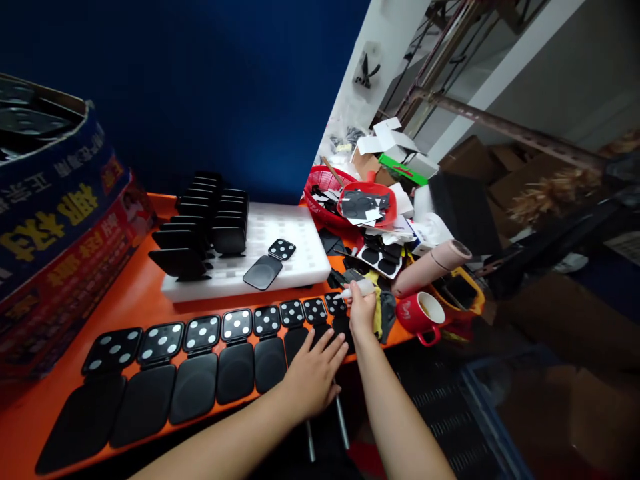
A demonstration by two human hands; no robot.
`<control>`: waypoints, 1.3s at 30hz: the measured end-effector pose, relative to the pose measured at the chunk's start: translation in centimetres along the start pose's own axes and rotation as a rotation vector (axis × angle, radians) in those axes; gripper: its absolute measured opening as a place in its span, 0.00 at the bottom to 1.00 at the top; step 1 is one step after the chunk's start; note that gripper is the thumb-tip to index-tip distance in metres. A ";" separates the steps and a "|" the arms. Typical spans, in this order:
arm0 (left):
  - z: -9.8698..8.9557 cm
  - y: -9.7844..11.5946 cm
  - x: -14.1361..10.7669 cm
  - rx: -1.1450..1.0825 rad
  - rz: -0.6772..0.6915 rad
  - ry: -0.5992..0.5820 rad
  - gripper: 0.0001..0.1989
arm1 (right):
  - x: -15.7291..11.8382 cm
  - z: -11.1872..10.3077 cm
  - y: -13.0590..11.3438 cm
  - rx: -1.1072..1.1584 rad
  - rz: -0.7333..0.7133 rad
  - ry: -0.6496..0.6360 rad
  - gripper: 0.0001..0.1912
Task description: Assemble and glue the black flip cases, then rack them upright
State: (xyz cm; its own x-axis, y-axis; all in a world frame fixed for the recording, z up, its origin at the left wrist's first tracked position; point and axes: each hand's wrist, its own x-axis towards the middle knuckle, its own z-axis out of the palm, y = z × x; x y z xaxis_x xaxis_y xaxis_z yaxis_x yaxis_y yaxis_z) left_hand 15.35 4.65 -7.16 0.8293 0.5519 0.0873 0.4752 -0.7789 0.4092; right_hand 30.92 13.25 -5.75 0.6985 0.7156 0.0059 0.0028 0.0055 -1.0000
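My right fingers (356,293) pinch a small white plastic bottle (364,287) with a tapering nozzle, its tip at the right-hand end plate of a row of square black plates with pale round dots (237,325). My left fingers (333,347) are spread wide, palm down, over the smooth black plates (235,373) on the near side of that row. Both forearms come in across the front edge of the orange worktop (120,303), which runs close along those smooth plates. Beyond my fingers, a narrow orange strip parts the row from a white foam block (305,257); leftward it broadens toward a blue and red printed cardboard box (60,220). Right of my right fingers, room is tight: a yellow cloth (377,300) just beside them, then a red mug (415,317) near the edge, and a pink cylindrical bottle (430,268) behind it.

I count eight dotted plates in the row; five smooth ones show whole, three partly, around my left fingers. On the foam block lie one more dotted plate (282,249) and one smooth plate (263,272); the upright black panels (181,261) overlap too much to count.
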 end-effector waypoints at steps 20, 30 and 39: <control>0.4 -0.6 0.1 -0.025 -0.012 -0.008 0.34 | 1.2 -0.1 2.5 -0.167 -0.057 0.092 0.19; 0.5 -0.5 0.1 -0.004 -0.021 -0.018 0.35 | 1.2 -0.2 2.7 -0.182 -0.075 0.094 0.19; 0.3 -0.5 0.2 0.001 -0.022 -0.019 0.34 | 0.9 -0.1 2.1 -0.202 -0.098 0.070 0.18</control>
State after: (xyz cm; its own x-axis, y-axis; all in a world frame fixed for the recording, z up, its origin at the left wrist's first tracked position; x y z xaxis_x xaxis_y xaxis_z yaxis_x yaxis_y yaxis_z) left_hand 15.40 5.02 -7.62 0.8239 0.5635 0.0607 0.4940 -0.7665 0.4104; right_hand 31.63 13.83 -7.84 0.7355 0.6685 0.1102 0.2117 -0.0722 -0.9747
